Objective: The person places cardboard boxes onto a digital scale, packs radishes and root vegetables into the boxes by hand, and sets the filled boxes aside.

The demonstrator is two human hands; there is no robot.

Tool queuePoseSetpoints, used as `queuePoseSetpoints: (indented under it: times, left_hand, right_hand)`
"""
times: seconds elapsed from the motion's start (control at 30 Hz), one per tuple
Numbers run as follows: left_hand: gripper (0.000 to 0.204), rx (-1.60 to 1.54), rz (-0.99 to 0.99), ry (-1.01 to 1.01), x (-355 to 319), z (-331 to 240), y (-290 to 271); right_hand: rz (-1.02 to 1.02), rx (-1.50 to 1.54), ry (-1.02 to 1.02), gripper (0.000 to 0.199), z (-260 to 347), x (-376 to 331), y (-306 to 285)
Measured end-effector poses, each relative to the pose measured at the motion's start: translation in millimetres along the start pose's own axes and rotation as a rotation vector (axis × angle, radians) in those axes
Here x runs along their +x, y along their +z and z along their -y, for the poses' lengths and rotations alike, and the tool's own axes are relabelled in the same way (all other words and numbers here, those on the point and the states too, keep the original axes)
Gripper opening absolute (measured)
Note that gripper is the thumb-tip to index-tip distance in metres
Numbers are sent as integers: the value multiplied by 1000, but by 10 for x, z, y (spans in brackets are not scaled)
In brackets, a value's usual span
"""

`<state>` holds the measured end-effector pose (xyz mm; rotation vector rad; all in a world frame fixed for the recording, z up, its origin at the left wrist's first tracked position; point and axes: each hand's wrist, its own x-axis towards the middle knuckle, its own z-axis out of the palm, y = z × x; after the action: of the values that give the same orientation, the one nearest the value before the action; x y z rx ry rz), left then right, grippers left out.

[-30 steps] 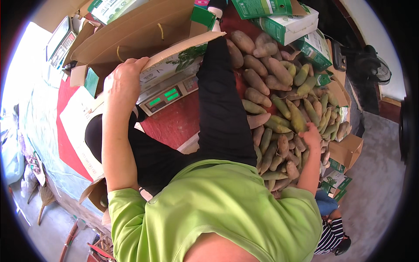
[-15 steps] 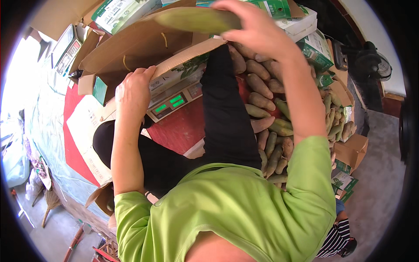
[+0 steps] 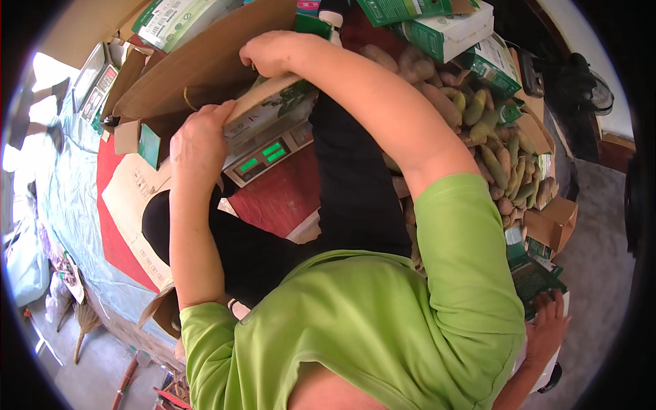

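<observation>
An open cardboard box (image 3: 198,61) with a green-and-white printed side rests on a digital scale (image 3: 273,156) with lit green displays. My left hand (image 3: 199,140) is closed over the box's near edge, the fingers gripping the cardboard. Reaching across from the right, my right hand (image 3: 270,55) dips into the box opening with its fingers bent. Its fingertips are partly hidden, and only a bit of something greenish shows below it. To the right of my leg lies a heap of long brown-green tubers (image 3: 482,123).
Green-and-white cartons (image 3: 444,34) stand behind the heap. A second scale (image 3: 96,82) is at the far left. Another person's hand (image 3: 549,324) touches a dark green carton (image 3: 536,281) at the lower right. A black fan (image 3: 584,89) stands at the right.
My right hand has moved left and down into the box opening with the greenish tuber it held, which is now mostly out of sight. Another person's hand has appeared at the lower right.
</observation>
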<state>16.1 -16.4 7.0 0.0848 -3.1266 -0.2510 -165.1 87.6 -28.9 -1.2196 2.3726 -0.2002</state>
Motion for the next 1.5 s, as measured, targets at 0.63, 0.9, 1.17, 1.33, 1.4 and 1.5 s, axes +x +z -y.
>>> queuePoseSetpoints:
  times: [0.63,0.9,1.17,1.33,1.4,1.5]
  left_hand:
    - [33,-89,11,-51,59,29,53]
    - [31,-167,10,-67,70,74,118]
    - [32,-205,17,-28,111,46,141]
    - [36,-186,39,-29,82,79,129]
    - [35,-194,28,-44,67,71,129]
    - [35,-212,15,-17,143,-14,134]
  right_hand:
    - [-609,827,655,26,-2123,-2937,2193]
    - [-81,820,1216,29,-1448,-3977,3774]
    - [19,376,1077,34,-1317,-4200,4496]
    - [-411,676,1325,48,-1694,-3881,4170]
    - [-488,608,1402,71,-1792,-3743,4003]
    - [-569,848,1443,89,-2068,-3852,4091]
